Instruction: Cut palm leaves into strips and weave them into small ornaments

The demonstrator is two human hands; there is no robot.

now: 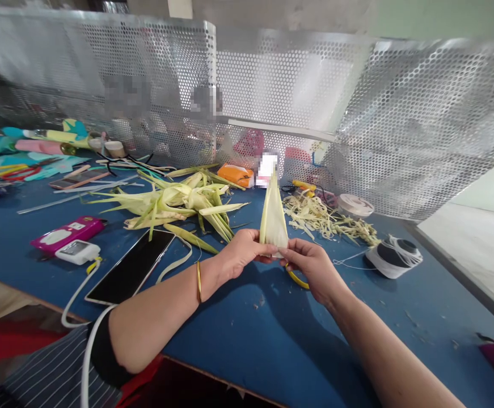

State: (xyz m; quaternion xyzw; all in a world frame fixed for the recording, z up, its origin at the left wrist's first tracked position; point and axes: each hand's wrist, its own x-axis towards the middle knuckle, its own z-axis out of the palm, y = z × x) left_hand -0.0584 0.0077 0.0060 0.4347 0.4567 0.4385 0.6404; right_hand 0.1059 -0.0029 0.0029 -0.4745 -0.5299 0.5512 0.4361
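A pale green corn husk (pixel 274 218) stands upright between my hands, its tip pointing up and its wide end at my fingers. My left hand (pixel 244 252) pinches the lower left edge, thumb across the front. From the other side, my right hand (pixel 310 266) grips the lower right edge between thumb and fingers. A yellow curved loop (pixel 298 277), like a scissor handle, shows below my right fingers; whether that hand also holds it is unclear. Beyond my left hand lies a heap of corn husks (pixel 178 198).
Shredded husk strips (pixel 329 218) lie right of centre, near a thread spool (pixel 393 256) and a tape roll (pixel 355 205). At left are a phone (pixel 131 266), a white cabled device (pixel 77 251) and a magenta packet (pixel 68 233). Perforated metal screens (pixel 281 85) line the table's back.
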